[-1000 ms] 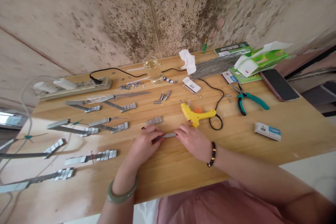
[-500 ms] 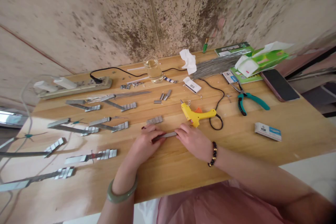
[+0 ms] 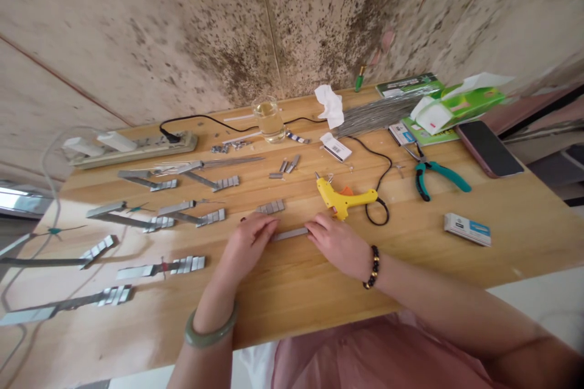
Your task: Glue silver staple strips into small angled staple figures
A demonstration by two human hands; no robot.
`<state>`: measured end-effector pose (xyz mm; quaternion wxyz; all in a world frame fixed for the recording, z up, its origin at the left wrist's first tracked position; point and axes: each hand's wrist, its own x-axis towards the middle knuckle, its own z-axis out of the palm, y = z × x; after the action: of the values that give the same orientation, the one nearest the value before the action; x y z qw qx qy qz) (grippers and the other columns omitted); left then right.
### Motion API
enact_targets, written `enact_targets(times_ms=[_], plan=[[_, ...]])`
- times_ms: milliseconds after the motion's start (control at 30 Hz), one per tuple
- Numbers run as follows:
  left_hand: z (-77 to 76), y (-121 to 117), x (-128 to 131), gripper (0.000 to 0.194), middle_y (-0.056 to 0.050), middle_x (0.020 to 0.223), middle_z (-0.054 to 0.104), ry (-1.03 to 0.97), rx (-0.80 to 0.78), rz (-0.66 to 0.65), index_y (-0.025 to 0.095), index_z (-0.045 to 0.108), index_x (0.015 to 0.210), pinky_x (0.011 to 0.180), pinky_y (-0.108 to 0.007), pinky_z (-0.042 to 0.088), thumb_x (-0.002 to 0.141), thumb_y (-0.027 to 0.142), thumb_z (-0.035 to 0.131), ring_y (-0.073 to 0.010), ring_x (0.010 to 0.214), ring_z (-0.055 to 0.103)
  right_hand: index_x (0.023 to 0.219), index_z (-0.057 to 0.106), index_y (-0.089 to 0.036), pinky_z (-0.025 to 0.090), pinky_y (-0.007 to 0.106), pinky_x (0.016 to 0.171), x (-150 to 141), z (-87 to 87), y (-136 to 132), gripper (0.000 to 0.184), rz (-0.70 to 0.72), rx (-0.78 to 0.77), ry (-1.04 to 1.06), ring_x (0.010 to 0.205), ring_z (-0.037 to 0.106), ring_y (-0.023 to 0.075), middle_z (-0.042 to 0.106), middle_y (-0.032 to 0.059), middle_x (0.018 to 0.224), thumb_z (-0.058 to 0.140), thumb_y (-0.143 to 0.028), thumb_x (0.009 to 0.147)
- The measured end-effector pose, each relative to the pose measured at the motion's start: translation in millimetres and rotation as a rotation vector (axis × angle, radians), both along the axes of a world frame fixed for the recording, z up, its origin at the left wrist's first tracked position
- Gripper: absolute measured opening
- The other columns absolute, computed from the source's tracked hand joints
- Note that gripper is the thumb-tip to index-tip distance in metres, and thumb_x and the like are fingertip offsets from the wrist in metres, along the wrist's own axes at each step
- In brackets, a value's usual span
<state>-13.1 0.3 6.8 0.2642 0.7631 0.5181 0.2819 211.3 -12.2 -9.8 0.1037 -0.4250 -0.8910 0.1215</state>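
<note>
A short grey metal strip [image 3: 291,233] lies on the wooden table [image 3: 319,292], held at both ends. My left hand [image 3: 249,244] pinches its left end and my right hand [image 3: 335,244] grips its right end, fingers closed on it. A stepped grey strip piece [image 3: 270,207] lies just beyond my left hand. A yellow glue gun [image 3: 344,201] with a black cord rests just beyond my right hand.
Several long strip assemblies [image 3: 159,267] lie across the table's left half. A power strip [image 3: 137,147] and a glass of liquid [image 3: 269,120] stand at the back. Teal pliers [image 3: 433,173], a phone [image 3: 490,148], a tissue box [image 3: 460,106], a wire bundle [image 3: 374,114] and a small box [image 3: 468,228] are at the right.
My hands have shifted slightly and the strip now lies flatter between them. The view has drifted a little; nothing else moved.
</note>
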Motion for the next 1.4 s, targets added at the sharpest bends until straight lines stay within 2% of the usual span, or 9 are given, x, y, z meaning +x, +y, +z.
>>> enact_targets(times_ms=[100, 167, 300, 500, 700, 900, 1200, 1400], plan=[[-1.7, 0.5, -5.1, 0.02, -0.004, 0.083, 0.069, -0.024, 0.022, 0.134, 0.018, 0.068, 0.089, 0.071, -0.026, 0.047, 0.089, 0.032, 0.053, -0.0164, 0.078, 0.062, 0.104, 0.057, -0.013, 0.051, 0.03, 0.078, 0.4, -0.8, 0.1, 0.015, 0.003, -0.001, 0.002, 0.091, 0.058, 0.0183, 0.057, 0.008, 0.098, 0.044, -0.018, 0.096], [-3.4, 0.4, -7.6, 0.02, -0.004, 0.082, 0.068, -0.018, 0.027, 0.174, 0.018, 0.068, 0.085, 0.068, -0.026, 0.046, 0.088, 0.033, 0.055, -0.0158, 0.076, 0.061, 0.104, 0.057, -0.014, 0.051, 0.03, 0.078, 0.5, -1.0, 0.3, 0.015, 0.0, -0.004, -0.001, 0.091, 0.058, 0.0178, 0.057, 0.0078, 0.098, 0.044, -0.017, 0.096], [-5.7, -0.4, -8.5, 0.017, -0.001, 0.073, 0.066, 0.011, 0.049, 0.176, 0.019, 0.069, 0.08, 0.065, -0.024, 0.044, 0.085, 0.031, 0.059, -0.0138, 0.069, 0.057, 0.103, 0.057, -0.014, 0.052, 0.03, 0.077, 0.5, -0.6, 0.4, 0.014, -0.003, -0.001, -0.01, 0.09, 0.058, 0.0177, 0.058, 0.0077, 0.098, 0.046, -0.018, 0.095], [-5.4, -1.2, -5.6, 0.012, 0.0, 0.071, 0.065, 0.0, 0.057, 0.183, 0.02, 0.07, 0.079, 0.066, -0.024, 0.045, 0.082, 0.029, 0.062, -0.0137, 0.068, 0.056, 0.103, 0.058, -0.013, 0.052, 0.03, 0.074, 0.6, 1.2, 0.4, 0.014, 0.006, -0.01, -0.003, 0.089, 0.059, 0.0181, 0.058, 0.0083, 0.098, 0.047, -0.018, 0.095], [-0.1, -0.9, -1.0, 0.014, -0.001, 0.07, 0.065, 0.021, 0.053, 0.12, 0.019, 0.069, 0.08, 0.066, -0.025, 0.046, 0.084, 0.027, 0.058, -0.0144, 0.068, 0.058, 0.102, 0.059, -0.014, 0.052, 0.03, 0.077, 0.4, 1.1, 0.7, 0.014, -0.008, -0.016, 0.018, 0.089, 0.059, 0.0181, 0.058, 0.008, 0.096, 0.048, -0.018, 0.094], [-4.2, -1.1, -0.3, 0.016, -0.002, 0.073, 0.066, 0.007, 0.052, 0.062, 0.019, 0.069, 0.086, 0.066, -0.027, 0.047, 0.087, 0.026, 0.055, -0.0154, 0.07, 0.06, 0.101, 0.059, -0.013, 0.052, 0.03, 0.077, 0.6, 2.4, 1.2, 0.014, -0.011, -0.023, 0.031, 0.086, 0.059, 0.0176, 0.057, 0.0079, 0.096, 0.048, -0.018, 0.094], [-5.2, -2.9, 5.5, 0.01, -0.004, 0.079, 0.066, 0.131, 0.129, -0.126, 0.019, 0.069, 0.085, 0.069, -0.03, 0.045, 0.083, 0.027, 0.064, -0.0168, 0.073, 0.058, 0.101, 0.06, -0.012, 0.053, 0.031, 0.077, 1.2, 4.9, 1.1, 0.014, -0.015, -0.048, 0.04, 0.086, 0.059, 0.0174, 0.057, 0.0081, 0.095, 0.048, -0.017, 0.094], [-9.3, -2.2, 7.0, 0.006, -0.004, 0.082, 0.066, 0.171, 0.131, -0.147, 0.019, 0.069, 0.084, 0.072, -0.032, 0.046, 0.082, 0.022, 0.063, -0.0177, 0.077, 0.058, 0.101, 0.06, -0.013, 0.052, 0.031, 0.075, 0.9, 6.3, 0.3, 0.014, -0.02, -0.037, 0.049, 0.084, 0.059, 0.0172, 0.057, 0.0075, 0.094, 0.049, -0.017, 0.094]])
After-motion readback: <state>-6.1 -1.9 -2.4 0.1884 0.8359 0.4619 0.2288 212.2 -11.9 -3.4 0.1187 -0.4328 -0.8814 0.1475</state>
